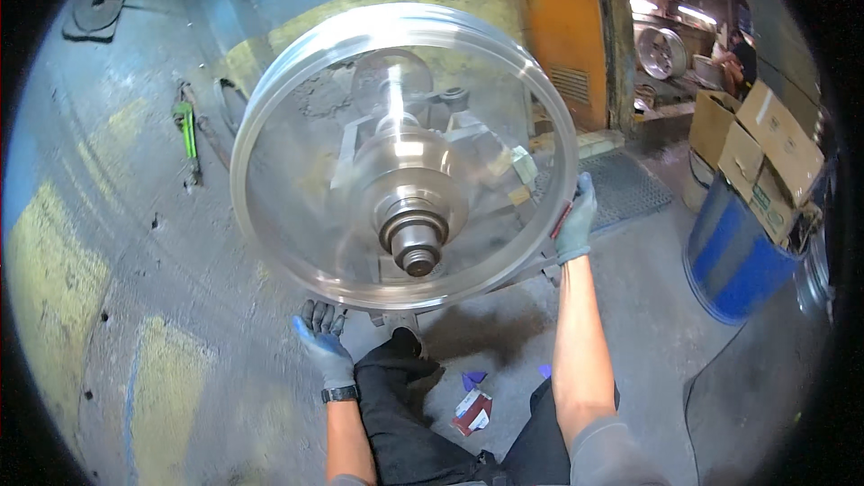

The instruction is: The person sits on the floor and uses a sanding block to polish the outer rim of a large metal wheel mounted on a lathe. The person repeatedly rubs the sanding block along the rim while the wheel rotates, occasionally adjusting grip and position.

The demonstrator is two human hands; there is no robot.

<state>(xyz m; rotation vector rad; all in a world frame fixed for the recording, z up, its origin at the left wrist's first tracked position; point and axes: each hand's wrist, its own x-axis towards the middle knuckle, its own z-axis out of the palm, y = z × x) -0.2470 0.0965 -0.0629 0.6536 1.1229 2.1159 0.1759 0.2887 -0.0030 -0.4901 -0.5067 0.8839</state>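
A large silver wheel rim (396, 24) is mounted on a metal spindle (415, 238) in front of me. Its centre looks blurred and see-through, as if spinning. My right hand (577, 220), in a grey glove, is at the right edge of the rim, its fingers closed on a thin dark red piece (562, 217) against the metal. I cannot make out exactly what that piece is. Below the rim's lower left edge is my left hand (326, 340), gloved in grey-blue, fingers apart and nothing visible in it. A small gap seems to separate it from the rim.
A red and white packet (472, 412) and a purple scrap (473, 380) lie between my legs. To the right stands a blue drum (733, 261) with cardboard boxes (774, 139) on top. A green-handled tool (186, 130) is at left. Behind are a dark mat (625, 187) and an orange panel (558, 18).
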